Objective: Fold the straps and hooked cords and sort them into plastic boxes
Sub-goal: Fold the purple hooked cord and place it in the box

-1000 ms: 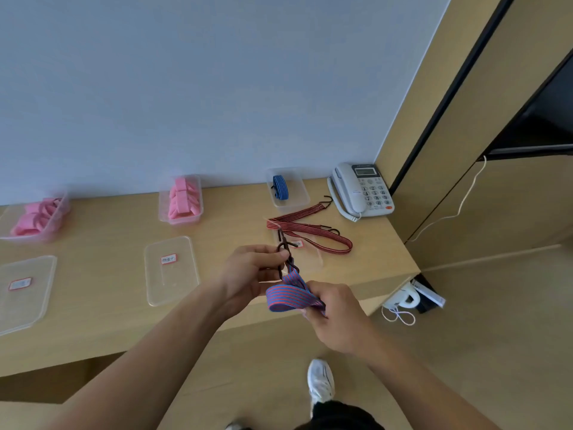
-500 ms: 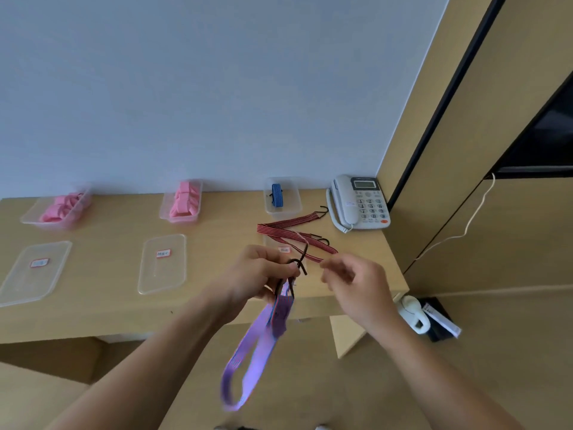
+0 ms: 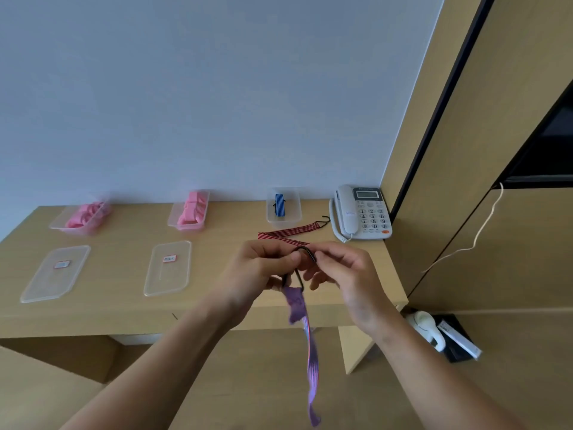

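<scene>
Purple hooked cord (image 3: 311, 355) hangs below and left of the telephone (image 3: 361, 212), its black hooks (image 3: 310, 255) pinched by the left grip (image 3: 263, 270) and right grip (image 3: 347, 274); keep both hooks aligned and draw the slack into even folds before boxing.

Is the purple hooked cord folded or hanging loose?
Loose: the purple cord dangles unfolded from hooks held by the left hand and right hand.

Soft, even, bright light fills the room; shadows under the desk (image 3: 124, 308) are weak. The wide lens curves the edges. The hanging purple cord (image 3: 312, 364) is blurred.
</scene>
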`<state>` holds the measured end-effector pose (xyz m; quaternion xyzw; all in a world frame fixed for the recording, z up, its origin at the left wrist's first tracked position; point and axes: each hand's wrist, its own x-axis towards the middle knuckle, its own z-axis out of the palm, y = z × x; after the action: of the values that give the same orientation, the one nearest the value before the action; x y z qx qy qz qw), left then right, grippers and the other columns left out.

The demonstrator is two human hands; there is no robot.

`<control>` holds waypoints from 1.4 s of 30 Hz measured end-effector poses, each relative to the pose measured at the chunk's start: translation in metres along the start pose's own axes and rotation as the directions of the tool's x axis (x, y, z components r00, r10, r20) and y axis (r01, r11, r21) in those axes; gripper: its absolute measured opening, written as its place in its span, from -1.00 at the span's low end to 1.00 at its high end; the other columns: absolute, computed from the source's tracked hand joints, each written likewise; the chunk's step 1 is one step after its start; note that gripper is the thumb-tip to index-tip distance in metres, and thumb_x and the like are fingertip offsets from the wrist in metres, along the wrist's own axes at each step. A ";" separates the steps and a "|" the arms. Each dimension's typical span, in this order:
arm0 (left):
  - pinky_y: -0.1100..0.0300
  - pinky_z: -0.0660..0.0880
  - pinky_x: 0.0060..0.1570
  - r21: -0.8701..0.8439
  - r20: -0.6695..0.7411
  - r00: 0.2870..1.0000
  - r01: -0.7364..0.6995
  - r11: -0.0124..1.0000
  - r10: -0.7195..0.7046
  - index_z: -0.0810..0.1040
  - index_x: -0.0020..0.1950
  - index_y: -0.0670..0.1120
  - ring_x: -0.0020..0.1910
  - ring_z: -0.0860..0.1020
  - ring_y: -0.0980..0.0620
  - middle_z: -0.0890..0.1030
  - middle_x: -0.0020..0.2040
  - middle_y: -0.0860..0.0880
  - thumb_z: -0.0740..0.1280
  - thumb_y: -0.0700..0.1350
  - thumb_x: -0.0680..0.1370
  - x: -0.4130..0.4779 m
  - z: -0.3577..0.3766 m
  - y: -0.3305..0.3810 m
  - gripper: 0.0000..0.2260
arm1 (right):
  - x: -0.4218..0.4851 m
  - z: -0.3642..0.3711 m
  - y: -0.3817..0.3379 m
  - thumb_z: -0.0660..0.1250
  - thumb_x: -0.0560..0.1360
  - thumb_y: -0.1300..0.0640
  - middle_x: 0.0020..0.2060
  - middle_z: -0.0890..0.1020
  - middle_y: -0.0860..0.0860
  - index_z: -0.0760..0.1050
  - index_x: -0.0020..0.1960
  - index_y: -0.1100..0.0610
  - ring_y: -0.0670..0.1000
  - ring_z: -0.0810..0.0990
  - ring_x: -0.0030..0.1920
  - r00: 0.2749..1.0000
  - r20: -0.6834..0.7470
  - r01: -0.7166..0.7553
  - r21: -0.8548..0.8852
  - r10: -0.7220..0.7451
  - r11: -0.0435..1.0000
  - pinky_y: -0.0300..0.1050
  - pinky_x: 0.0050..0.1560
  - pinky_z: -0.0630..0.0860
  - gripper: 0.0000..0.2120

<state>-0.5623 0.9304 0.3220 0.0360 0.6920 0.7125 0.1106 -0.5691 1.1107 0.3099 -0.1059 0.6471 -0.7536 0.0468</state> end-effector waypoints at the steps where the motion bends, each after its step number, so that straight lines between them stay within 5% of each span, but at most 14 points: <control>1: 0.13 0.58 -0.28 0.007 -0.001 1.000 -0.013 1.000 0.013 0.73 -0.16 -0.10 -0.31 0.54 0.01 0.63 -0.26 -0.07 0.50 -0.10 0.46 0.000 0.002 -0.001 -0.93 | 0.001 -0.001 -0.003 0.32 0.48 0.19 -0.25 0.68 0.14 0.66 0.05 0.26 0.10 0.59 -0.27 1.000 -0.009 0.011 0.004 -0.011 1.000 -0.07 -0.30 0.54 -0.77; 6: 0.16 0.58 -0.35 -0.150 -0.094 0.995 -0.055 0.987 0.041 0.68 -0.09 -0.17 -0.39 0.61 0.06 0.64 -0.34 -0.01 0.51 -0.08 0.40 0.005 0.011 -0.003 -0.81 | 0.012 -0.001 -0.012 0.43 0.51 0.31 -0.17 0.72 0.16 0.67 0.11 0.20 0.12 0.67 -0.20 0.999 -0.012 0.034 -0.170 -0.036 0.985 0.01 -0.17 0.65 -0.81; 10: 0.13 0.62 -0.26 -0.242 -0.073 0.997 -0.037 0.970 0.019 0.52 0.09 -0.21 -0.31 0.64 0.03 0.66 -0.28 -0.02 0.53 -0.09 0.48 0.009 0.007 -0.006 -0.68 | 0.024 0.000 -0.023 0.44 0.50 0.31 -0.21 0.74 0.10 0.70 0.02 0.10 0.03 0.71 -0.24 0.999 -0.041 0.000 -0.127 -0.005 0.992 -0.14 -0.22 0.61 -0.83; 15: 0.09 0.57 -0.09 -0.117 0.077 0.995 -0.048 0.992 0.057 0.56 0.03 -0.33 -0.20 0.61 -0.08 0.63 -0.17 -0.15 0.46 -0.11 0.50 0.007 0.000 -0.015 -0.70 | 0.037 0.012 -0.029 0.41 0.51 0.32 -0.29 0.72 0.05 0.69 -0.13 0.01 0.00 0.68 -0.30 0.988 -0.135 0.052 -0.121 -0.069 0.991 -0.10 -0.23 0.61 -0.78; 24: 0.11 0.63 -0.23 -0.175 -0.155 0.988 -0.003 0.985 -0.025 0.66 0.10 -0.29 -0.33 0.61 -0.06 0.68 0.00 -0.40 0.49 -0.20 0.48 0.020 -0.014 -0.015 -0.75 | 0.042 0.020 -0.036 0.44 0.46 0.30 -0.19 0.71 0.01 0.64 -0.11 0.07 -0.07 0.68 -0.16 0.963 -0.130 0.203 -0.217 -0.234 0.955 -0.17 -0.07 0.62 -0.87; 27: 0.12 0.63 -0.19 -0.234 -0.127 0.992 -0.011 0.972 -0.019 0.72 0.09 -0.20 -0.28 0.64 -0.09 0.69 0.01 -0.39 0.50 -0.17 0.45 0.023 -0.016 -0.014 -0.76 | 0.036 0.025 -0.030 0.46 0.45 0.29 -0.16 0.71 -0.03 0.67 -0.11 0.06 -0.04 0.67 -0.16 0.964 -0.089 0.218 -0.279 -0.251 0.935 -0.22 -0.17 0.60 -0.86; 31: 0.04 0.66 0.07 -0.282 -0.035 0.999 -0.047 0.958 0.039 0.73 0.17 -0.11 0.01 0.70 -0.16 0.73 0.09 -0.26 0.35 -0.41 0.57 0.025 -0.022 -0.015 -0.70 | 0.026 0.025 -0.017 0.47 0.42 0.41 -0.01 0.70 0.02 0.71 -0.08 0.17 -0.10 0.68 -0.06 0.923 -0.064 0.321 -0.416 -0.380 0.851 -0.34 -0.11 0.55 -0.82; 35: 0.10 0.63 0.07 -0.342 0.038 0.996 -0.061 0.938 0.078 0.69 0.23 -0.13 0.09 0.70 -0.12 0.70 0.18 -0.24 0.33 -0.42 0.46 0.026 -0.027 -0.010 -0.59 | 0.019 0.028 -0.008 0.51 0.38 0.42 0.05 0.67 -0.01 0.73 -0.09 0.16 -0.17 0.66 0.01 0.894 -0.021 0.364 -0.548 -0.448 0.753 -0.42 0.05 0.49 -0.80; 42: 0.06 0.63 0.09 -0.345 0.072 0.992 -0.070 0.936 0.100 0.69 0.24 -0.14 0.15 0.69 -0.16 0.70 0.19 -0.26 0.34 -0.32 0.53 0.026 -0.029 -0.006 -0.68 | 0.015 0.034 0.003 0.53 0.36 0.41 0.08 0.66 -0.01 0.75 -0.12 0.12 -0.15 0.62 -0.07 0.847 0.015 0.390 -0.698 -0.532 0.601 -0.13 -0.04 0.62 -0.78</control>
<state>-0.5930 0.9077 0.3120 0.0774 0.5499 0.8237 0.1147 -0.5765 1.0745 0.3130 -0.2054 0.8268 -0.4573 -0.2552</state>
